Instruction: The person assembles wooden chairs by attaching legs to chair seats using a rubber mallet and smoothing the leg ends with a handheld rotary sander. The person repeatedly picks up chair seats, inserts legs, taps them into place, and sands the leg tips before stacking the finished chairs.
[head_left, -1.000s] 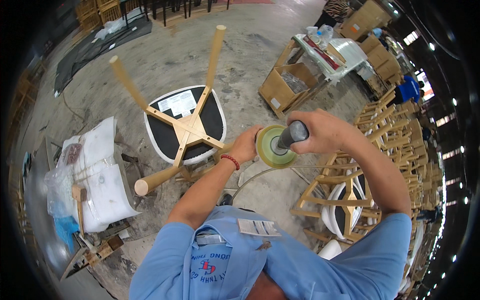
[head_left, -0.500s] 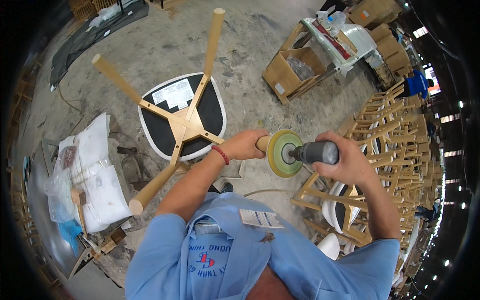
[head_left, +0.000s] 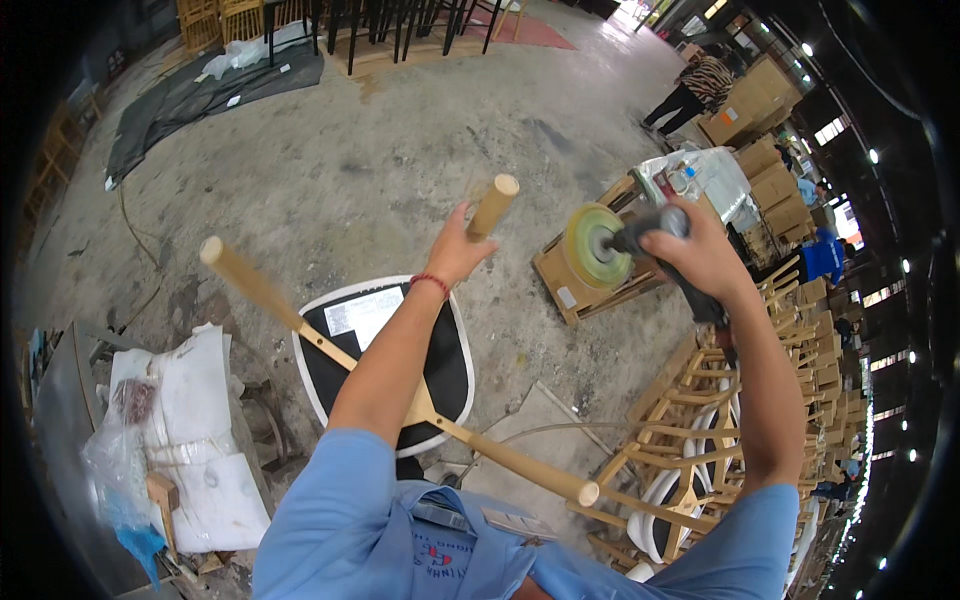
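An upside-down chair stands in front of me, its dark seat underside (head_left: pixel 455 370) edged in white and its pale wooden legs pointing up. My left hand (head_left: pixel 458 250) is around the far-right chair leg (head_left: pixel 493 205), below the leg's end; part of that grip is hidden. Held in my right hand (head_left: pixel 705 250) is a dark power sander (head_left: pixel 645 232) with a round yellow-green disc (head_left: pixel 597 247). The disc faces the leg from the right, apart from it. Two other legs show: the far-left leg (head_left: pixel 245 275) and the near leg (head_left: pixel 530 467).
Stacked wooden chairs (head_left: pixel 690 455) crowd the right side. Beyond the sander are a cardboard box (head_left: pixel 560 285) and a plastic-covered table (head_left: pixel 715 175). Padded white sheeting (head_left: pixel 195 430) with a wooden mallet (head_left: pixel 163 490) lies at left. A hose (head_left: pixel 545 430) crosses the floor. People stand farther off.
The chair has turned, swinging its legs around. My left hand has moved up and away to another leg end. The sander has moved farther away and slightly right, and the view has tilted up.
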